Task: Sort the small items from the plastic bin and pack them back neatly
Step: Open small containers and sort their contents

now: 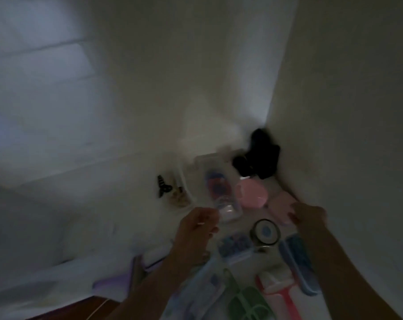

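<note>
green plastic piece point(246, 303), hands point(193, 232) point(308, 215), all writing blurred

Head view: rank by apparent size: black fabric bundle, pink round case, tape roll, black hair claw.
1. black fabric bundle
2. pink round case
3. tape roll, nearer the camera, so its rank against the case is unsure
4. black hair claw

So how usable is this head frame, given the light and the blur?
Head view: dim and underexposed, with a pale bluish patch of light upper left; motion blur smears everything, so the left hand, right hand and the clear plastic bin lack crisp edges; the black bundle in the corner is a shapeless dark mass; wide-angle bending shows in the wall lines.
</note>
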A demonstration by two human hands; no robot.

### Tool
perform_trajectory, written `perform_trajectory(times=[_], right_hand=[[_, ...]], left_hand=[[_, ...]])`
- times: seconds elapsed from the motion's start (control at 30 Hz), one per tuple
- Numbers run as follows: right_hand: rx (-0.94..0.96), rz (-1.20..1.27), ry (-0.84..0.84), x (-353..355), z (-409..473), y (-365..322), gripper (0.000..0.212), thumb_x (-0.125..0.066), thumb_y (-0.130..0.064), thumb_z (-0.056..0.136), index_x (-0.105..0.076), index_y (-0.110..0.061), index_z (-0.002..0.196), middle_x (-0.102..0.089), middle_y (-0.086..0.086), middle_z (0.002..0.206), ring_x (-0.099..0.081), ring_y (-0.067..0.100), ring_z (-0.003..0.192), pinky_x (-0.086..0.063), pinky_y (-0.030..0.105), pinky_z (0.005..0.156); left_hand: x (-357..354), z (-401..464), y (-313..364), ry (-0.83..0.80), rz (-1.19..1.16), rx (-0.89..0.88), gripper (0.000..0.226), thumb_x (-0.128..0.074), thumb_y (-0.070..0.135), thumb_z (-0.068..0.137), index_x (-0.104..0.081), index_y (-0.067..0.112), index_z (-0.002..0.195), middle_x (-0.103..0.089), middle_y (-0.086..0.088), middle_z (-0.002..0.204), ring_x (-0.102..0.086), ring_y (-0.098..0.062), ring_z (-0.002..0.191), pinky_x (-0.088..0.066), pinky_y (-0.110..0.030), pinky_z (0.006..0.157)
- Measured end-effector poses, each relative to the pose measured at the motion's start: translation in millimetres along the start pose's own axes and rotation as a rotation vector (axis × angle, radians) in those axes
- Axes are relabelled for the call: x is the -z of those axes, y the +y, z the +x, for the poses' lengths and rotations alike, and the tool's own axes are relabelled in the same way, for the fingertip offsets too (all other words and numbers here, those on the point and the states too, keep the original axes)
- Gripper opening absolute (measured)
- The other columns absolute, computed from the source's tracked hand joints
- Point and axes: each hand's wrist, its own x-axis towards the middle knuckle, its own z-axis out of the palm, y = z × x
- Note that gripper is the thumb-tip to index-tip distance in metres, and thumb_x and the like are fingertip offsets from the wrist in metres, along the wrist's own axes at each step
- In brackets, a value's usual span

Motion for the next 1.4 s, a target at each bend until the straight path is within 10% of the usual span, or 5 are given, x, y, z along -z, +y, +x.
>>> perform_trajectory(times=[0.13,0.6,0.93,1.1,1.4], right_hand=[[0.218,-0.152,-0.053,-46,-69,-8,0.043,-0.077,-0.029,0.063,-0.068,-0.01,0.1,-0.067,0.014,0.079,-0.064,0.018,0.063,-0.053,0.027,0.059],[0.972,-0.949,-0.602,-319,-256,109,0.019,-0.053,-0.042,0.097,-0.064,-0.026,0.098,-0.065,-0.007,0.092,-0.06,0.015,0.086,-0.046,0.027,0.074],[1.122,-1.027,-0.273,-346,-242,145,0.011,-0.059,-0.022,0.091,-0.066,-0.028,0.098,-0.067,-0.009,0.082,-0.056,0.012,0.058,-0.041,0.021,0.052],[0.951,-0.708,-0.242,-350,-236,138,0.03,-0.05,-0.002,0.093,-0.063,-0.021,0.111,-0.067,-0.004,0.093,-0.063,0.012,0.071,-0.056,0.035,0.063],[0.745,-0.446,-0.192,-351,-235,126,0.058,-0.028,0.023,0.077,-0.06,-0.012,0.111,-0.063,0.006,0.095,-0.066,0.018,0.082,-0.058,0.032,0.075]], left_hand=[[71,-12,6,0.074,0.1,-0.113,0.016,-0.065,0.036,0.077,-0.069,0.026,0.089,-0.072,0.006,0.077,-0.069,-0.019,0.074,-0.053,-0.033,0.071],[403,-9,-81,0.419,1.31,-0.337,0.036,-0.036,0.049,0.092,-0.064,0.026,0.085,-0.064,0.005,0.081,-0.066,-0.019,0.072,-0.053,-0.029,0.06],[439,2,-109,0.471,0.9,-0.325,0.048,-0.025,0.023,0.081,-0.057,0.023,0.115,-0.061,0.012,0.094,-0.062,-0.005,0.077,-0.051,-0.025,0.065],[453,22,-100,0.162,1.107,-0.072,0.028,-0.053,0.02,0.093,-0.055,0.025,0.12,-0.062,0.003,0.107,-0.062,-0.015,0.095,-0.051,-0.033,0.083],[432,125,-141,-0.676,1.888,0.121,0.082,-0.081,0.04,0.075,-0.041,0.014,0.141,-0.052,-0.01,0.137,-0.051,-0.026,0.125,-0.043,-0.034,0.102]])
